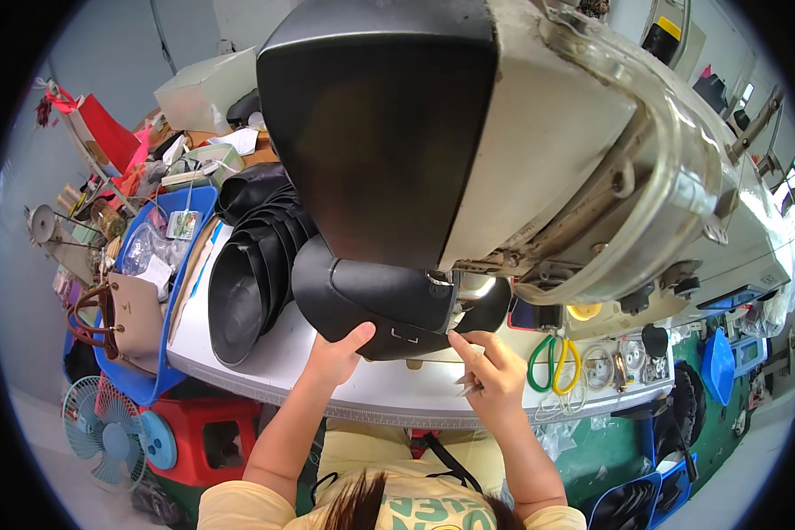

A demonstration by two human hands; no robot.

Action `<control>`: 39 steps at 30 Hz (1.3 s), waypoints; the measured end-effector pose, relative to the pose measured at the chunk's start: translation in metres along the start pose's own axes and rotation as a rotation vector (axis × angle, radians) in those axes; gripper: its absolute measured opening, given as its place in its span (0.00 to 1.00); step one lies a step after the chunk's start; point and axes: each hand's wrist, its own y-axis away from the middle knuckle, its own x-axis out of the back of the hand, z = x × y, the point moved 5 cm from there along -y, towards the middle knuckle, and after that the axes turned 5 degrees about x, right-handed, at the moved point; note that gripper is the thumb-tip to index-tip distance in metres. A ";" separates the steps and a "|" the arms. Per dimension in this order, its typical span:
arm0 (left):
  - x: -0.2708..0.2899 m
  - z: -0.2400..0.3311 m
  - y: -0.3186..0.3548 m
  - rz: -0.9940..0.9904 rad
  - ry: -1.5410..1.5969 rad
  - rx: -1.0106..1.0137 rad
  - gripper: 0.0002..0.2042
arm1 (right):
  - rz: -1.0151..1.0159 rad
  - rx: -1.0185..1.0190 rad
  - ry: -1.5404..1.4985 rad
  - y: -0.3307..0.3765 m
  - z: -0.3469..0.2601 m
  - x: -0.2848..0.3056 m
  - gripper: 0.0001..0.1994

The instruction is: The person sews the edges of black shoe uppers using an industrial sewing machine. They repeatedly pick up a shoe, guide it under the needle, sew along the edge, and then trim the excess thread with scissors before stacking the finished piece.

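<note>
A curved black leather-like piece [384, 300], perhaps a bag body, lies under the head of a large sewing machine [539, 177]. Two small pale bracket marks show near its front edge. My left hand [337, 355] grips that edge, thumb on top and the other fingers hidden beneath. At the right end of the same edge, my right hand [493, 369] touches the piece with its index fingertip. Its other fingers are curled round a small metallic-looking thing that I cannot make out. The machine's head hides the far part of the piece and most of the needle area.
Nested black curved pieces [254, 265] stand left on the white table [344, 389]. Green-handled [540, 364] and yellow-handled scissors [566, 367] lie right, near bobbins [599, 364]. A blue bin [163, 353] with a beige handbag [138, 314], a fan [110, 433] and a red stool [203, 442] are left.
</note>
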 end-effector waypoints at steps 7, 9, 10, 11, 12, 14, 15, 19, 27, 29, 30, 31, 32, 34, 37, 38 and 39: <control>-0.010 0.002 0.005 0.037 -0.014 -0.050 0.24 | 0.044 0.023 -0.001 0.001 0.006 0.000 0.34; -0.014 0.003 0.004 0.059 -0.003 -0.039 0.24 | 0.060 0.016 0.006 -0.004 0.006 0.001 0.34; -0.017 0.005 0.003 0.073 0.008 -0.026 0.23 | 0.075 0.013 0.007 -0.005 0.007 0.001 0.34; -0.020 0.006 0.001 0.085 0.019 -0.015 0.22 | 0.093 0.013 0.010 -0.006 0.009 0.000 0.34; -0.023 0.007 -0.001 0.087 0.026 -0.025 0.22 | 0.110 0.013 0.012 -0.007 0.011 -0.002 0.34; -0.026 0.008 -0.004 0.094 0.040 -0.043 0.21 | 0.189 0.051 0.079 -0.009 0.010 -0.001 0.28; -0.027 0.007 -0.005 0.101 0.048 -0.045 0.22 | 0.228 0.070 0.111 -0.009 0.009 -0.002 0.25; -0.031 0.005 -0.010 0.119 0.098 -0.059 0.24 | 0.220 0.085 0.121 -0.004 0.011 -0.014 0.24; -0.033 0.002 -0.005 0.130 0.121 -0.065 0.23 | 0.155 0.176 0.120 -0.008 0.002 -0.028 0.31; -0.035 0.000 -0.003 0.125 0.114 -0.084 0.23 | 0.160 0.166 0.160 -0.006 0.003 -0.028 0.32; -0.039 -0.002 -0.003 0.137 0.127 -0.089 0.22 | 0.159 0.161 0.154 -0.005 0.004 -0.027 0.33; -0.044 -0.003 -0.002 0.149 0.140 -0.094 0.20 | 0.159 0.155 0.149 -0.006 0.004 -0.026 0.34; -0.047 -0.001 -0.002 0.160 0.149 -0.102 0.19 | 0.162 0.150 0.141 -0.008 0.003 -0.024 0.34; -0.048 -0.010 0.009 0.023 0.009 -0.025 0.16 | 0.188 0.140 0.181 -0.009 0.005 -0.016 0.34; -0.049 -0.025 0.024 -0.036 -0.191 -0.033 0.16 | 0.151 0.108 0.088 -0.017 0.009 -0.004 0.31; -0.046 -0.028 0.025 -0.074 -0.240 -0.044 0.18 | 0.152 0.110 0.087 -0.017 0.008 -0.002 0.31; -0.040 -0.031 0.022 -0.170 -0.053 -0.006 0.21 | 0.153 0.116 0.082 -0.018 0.008 -0.001 0.31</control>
